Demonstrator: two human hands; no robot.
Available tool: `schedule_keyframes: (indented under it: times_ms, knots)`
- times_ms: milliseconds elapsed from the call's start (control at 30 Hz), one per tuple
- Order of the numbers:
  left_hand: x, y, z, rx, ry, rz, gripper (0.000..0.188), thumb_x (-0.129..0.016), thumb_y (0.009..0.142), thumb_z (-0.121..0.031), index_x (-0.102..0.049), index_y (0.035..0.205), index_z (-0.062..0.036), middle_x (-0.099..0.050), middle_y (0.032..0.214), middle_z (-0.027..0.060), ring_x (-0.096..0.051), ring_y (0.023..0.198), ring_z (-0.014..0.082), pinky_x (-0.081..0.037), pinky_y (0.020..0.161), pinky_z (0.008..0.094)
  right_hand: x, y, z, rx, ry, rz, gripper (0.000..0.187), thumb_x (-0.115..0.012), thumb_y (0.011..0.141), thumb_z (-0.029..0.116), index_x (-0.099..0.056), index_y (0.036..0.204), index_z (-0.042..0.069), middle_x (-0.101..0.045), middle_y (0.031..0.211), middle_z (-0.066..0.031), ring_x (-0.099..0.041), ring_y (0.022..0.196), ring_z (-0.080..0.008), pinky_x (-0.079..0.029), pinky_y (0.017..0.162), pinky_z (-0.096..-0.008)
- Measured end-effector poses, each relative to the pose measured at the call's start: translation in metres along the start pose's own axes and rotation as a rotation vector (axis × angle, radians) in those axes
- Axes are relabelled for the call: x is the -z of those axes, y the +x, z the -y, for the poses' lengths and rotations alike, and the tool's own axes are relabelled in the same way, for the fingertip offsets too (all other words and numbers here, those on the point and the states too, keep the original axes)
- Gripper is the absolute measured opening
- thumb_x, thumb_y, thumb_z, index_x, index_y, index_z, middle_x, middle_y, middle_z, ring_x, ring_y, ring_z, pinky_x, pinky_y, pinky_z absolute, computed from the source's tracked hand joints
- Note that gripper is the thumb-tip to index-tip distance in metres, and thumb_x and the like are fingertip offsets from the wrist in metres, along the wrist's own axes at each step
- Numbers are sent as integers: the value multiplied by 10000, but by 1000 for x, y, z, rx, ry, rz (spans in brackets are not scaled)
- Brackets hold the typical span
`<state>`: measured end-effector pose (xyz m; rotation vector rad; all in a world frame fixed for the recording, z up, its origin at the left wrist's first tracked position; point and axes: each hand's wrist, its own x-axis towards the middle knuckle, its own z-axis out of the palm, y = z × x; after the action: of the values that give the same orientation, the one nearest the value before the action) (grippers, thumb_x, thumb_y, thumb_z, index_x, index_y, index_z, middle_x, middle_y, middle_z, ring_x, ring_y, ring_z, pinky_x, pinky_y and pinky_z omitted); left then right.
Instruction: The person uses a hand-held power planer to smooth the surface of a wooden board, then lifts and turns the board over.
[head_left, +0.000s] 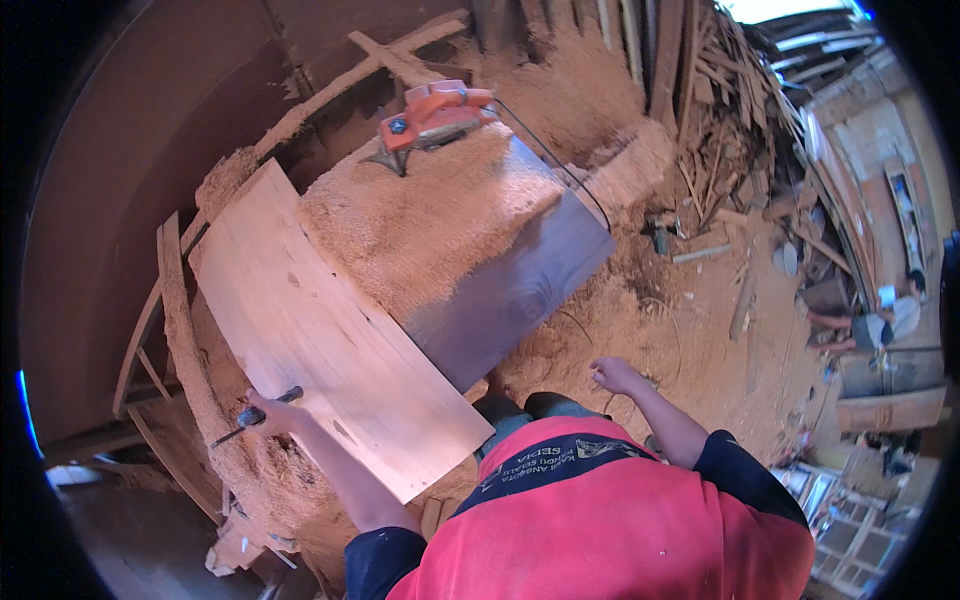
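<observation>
Pale board [335, 365]: bare wood, smooth and matt, grain and small knots showing. Slender hand tool [290, 395]: material too small to tell. Dark panel [520, 280]: smooth, wood-like figure, soft sheen. Sawdust [410, 220]: granular, matt. Orange power tool [440, 105]: housing looks plastic to me. Shirt [600, 525]: matt cloth. Offcuts [725, 120]: rough wood.

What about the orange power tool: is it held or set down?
Set down: the power tool rests at the sawdust's far edge, away from the left hand and right hand.

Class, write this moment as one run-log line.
left hand: grips dark tool by pale board; right hand: nothing visibly held; orange power tool: at sawdusty panel
</observation>
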<state>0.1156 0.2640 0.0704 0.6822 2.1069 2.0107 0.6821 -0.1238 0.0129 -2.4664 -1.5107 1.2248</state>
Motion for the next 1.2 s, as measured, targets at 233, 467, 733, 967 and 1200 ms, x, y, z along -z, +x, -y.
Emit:
schedule_keyframes:
  times_ms: [233, 467, 733, 967, 1200]
  knots:
    - [-15, 16, -14, 303, 31, -328, 298, -783, 781, -186, -602, 904, 17, -615, 798, 114, -612, 761, 237, -494, 667, 369, 63, 55, 51, 87, 185, -117, 248, -620, 910, 212, -668, 1078, 35, -716, 945, -173, -698, 919, -324, -550, 800, -402]
    - [9, 26, 28, 120, -294, 181, 176, -720, 835, -86, -575, 868, 10, -591, 761, 92, -571, 686, 193, -484, 670, 317, 120, 100, 117, 533, -58, -151, 188, -633, 902, 130, -662, 1064, 37, -693, 919, -141, -678, 855, -294, -545, 745, -396]
    - [-33, 13, 4, 124, 69, -446, 333, -806, 791, -219, -581, 831, 24, -632, 794, 126, -609, 723, 239, -520, 677, 382, 259, 188, 185, 700, 108, -404, 177, -660, 890, 120, -677, 1045, 36, -688, 943, -142, -663, 883, -296, -534, 760, -380]
    - [17, 39, 29, 220, -246, 173, 158, -708, 842, -90, -554, 813, -66, -561, 741, 27, -548, 684, 143, -463, 676, 300, 390, 357, 284, 989, -6, -597, 566, -788, 754, 177, -548, 1250, 47, -621, 1074, -182, -609, 1058, -337, -518, 887, -431]
    - [52, -94, 1, -171, 526, 37, 606, -747, 891, -267, -483, 1369, -6, -576, 1205, 154, -560, 1051, 235, -456, 888, 361, 404, 460, 327, 1013, -283, -74, 575, -792, 712, 248, -628, 1231, 65, -653, 1134, -172, -639, 1055, -310, -521, 914, -408]
